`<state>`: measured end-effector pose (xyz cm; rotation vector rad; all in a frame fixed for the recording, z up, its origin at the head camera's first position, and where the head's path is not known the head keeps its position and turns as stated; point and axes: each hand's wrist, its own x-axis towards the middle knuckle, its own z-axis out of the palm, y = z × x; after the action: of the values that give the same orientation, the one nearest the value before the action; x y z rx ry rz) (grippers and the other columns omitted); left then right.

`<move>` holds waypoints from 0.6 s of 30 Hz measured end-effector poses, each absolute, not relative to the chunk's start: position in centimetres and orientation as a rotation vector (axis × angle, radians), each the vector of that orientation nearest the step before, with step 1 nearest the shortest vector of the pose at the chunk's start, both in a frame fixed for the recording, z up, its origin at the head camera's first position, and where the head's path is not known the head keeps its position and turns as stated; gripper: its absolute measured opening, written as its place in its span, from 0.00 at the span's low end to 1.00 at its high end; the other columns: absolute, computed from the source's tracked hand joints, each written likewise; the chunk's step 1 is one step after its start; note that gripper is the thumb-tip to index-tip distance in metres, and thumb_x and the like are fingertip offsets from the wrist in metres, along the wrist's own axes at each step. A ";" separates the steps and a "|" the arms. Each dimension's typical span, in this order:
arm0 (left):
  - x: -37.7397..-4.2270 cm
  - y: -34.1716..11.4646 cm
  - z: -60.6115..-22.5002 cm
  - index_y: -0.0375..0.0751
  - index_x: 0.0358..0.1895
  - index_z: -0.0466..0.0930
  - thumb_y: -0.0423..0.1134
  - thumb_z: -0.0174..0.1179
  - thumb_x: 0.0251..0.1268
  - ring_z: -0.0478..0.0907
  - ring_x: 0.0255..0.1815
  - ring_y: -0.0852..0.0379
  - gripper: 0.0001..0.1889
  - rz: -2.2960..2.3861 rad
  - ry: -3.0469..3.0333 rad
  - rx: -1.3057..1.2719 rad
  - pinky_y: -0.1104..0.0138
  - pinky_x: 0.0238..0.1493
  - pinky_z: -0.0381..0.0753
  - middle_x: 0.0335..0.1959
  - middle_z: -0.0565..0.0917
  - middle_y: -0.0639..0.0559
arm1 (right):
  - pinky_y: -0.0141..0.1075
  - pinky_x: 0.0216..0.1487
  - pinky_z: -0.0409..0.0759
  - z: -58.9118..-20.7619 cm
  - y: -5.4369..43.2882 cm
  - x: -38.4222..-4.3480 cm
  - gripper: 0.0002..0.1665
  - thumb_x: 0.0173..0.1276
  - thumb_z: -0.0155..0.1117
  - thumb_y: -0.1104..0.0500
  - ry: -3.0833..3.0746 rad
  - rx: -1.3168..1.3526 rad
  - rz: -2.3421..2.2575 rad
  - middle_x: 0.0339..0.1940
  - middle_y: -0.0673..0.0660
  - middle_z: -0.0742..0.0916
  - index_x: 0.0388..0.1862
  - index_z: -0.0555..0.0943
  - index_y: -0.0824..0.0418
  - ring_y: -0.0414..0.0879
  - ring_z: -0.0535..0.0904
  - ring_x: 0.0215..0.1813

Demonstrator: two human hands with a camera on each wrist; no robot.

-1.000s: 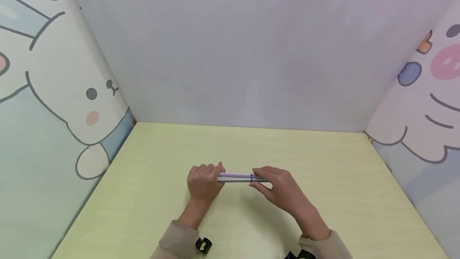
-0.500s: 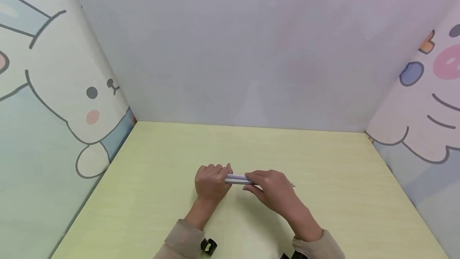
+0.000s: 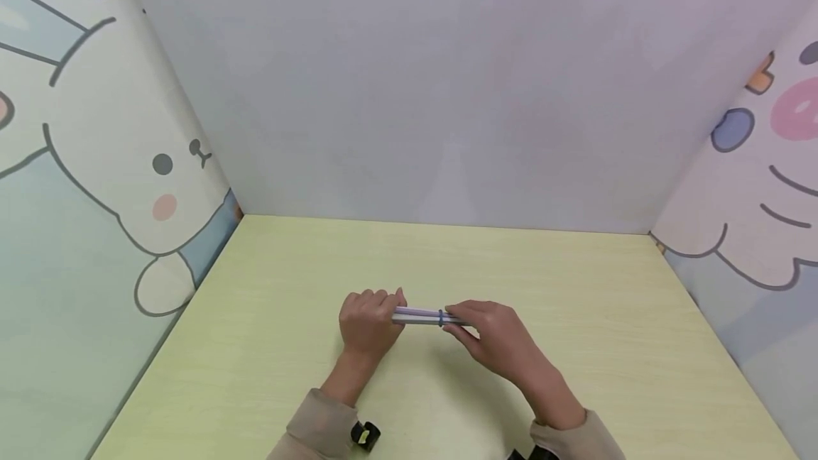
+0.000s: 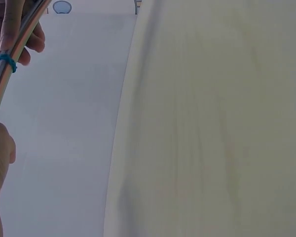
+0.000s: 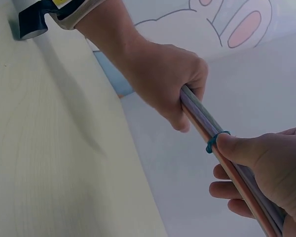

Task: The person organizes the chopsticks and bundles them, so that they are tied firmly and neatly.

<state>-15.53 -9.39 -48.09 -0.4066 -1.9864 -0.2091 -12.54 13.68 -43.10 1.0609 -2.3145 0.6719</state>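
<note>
My left hand (image 3: 369, 321) grips one end of a bundle of slim coloured sticks (image 3: 418, 316), fingers wrapped round it. The bundle lies roughly level above the table. In the right wrist view, orange, purple and grey-green sticks (image 5: 198, 112) show side by side. A thin teal band (image 5: 210, 143) circles the bundle between the hands. My right hand (image 3: 508, 339) holds the other part, thumb pressing right at the band (image 3: 441, 317) and fingers beneath. The bundle's far right end is hidden by this hand in the head view.
A pale yellow wood-grain table (image 3: 287, 261) lies below both hands. A plain grey wall (image 3: 409, 91) stands behind it. Side walls with a cartoon rabbit (image 3: 128, 162) and a cartoon pig (image 3: 754, 183) flank it. Black wrist mounts (image 3: 366, 436) sit at the cuffs.
Half a second ago my right hand was closer to the left and covered the band, with stick ends showing past it. It has slid rightward again, leaving the band visible. The left grip stays.
</note>
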 end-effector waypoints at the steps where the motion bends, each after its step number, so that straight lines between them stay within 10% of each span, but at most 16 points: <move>1: -15.5 -9.3 -48.1 0.45 0.10 0.72 0.40 0.56 0.58 0.65 0.09 0.58 0.18 -0.212 -1.986 -0.409 0.64 0.16 0.68 0.09 0.75 0.56 | 0.35 0.35 0.83 -43.1 13.6 -12.6 0.16 0.53 0.80 0.62 -2.311 1.066 0.663 0.36 0.49 0.91 0.42 0.88 0.61 0.38 0.87 0.34; 18: -15.2 -8.7 -48.2 0.44 0.11 0.71 0.39 0.57 0.57 0.66 0.09 0.57 0.17 -0.206 -1.972 -0.409 0.65 0.16 0.64 0.09 0.74 0.55 | 0.39 0.34 0.84 -42.9 12.0 -11.9 0.26 0.51 0.82 0.50 -2.409 0.953 0.571 0.38 0.52 0.91 0.47 0.88 0.61 0.43 0.88 0.34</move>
<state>-15.25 -8.73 -48.23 -0.4087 -1.9721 -0.2058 -11.87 12.01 -42.93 0.9532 -2.4095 0.5707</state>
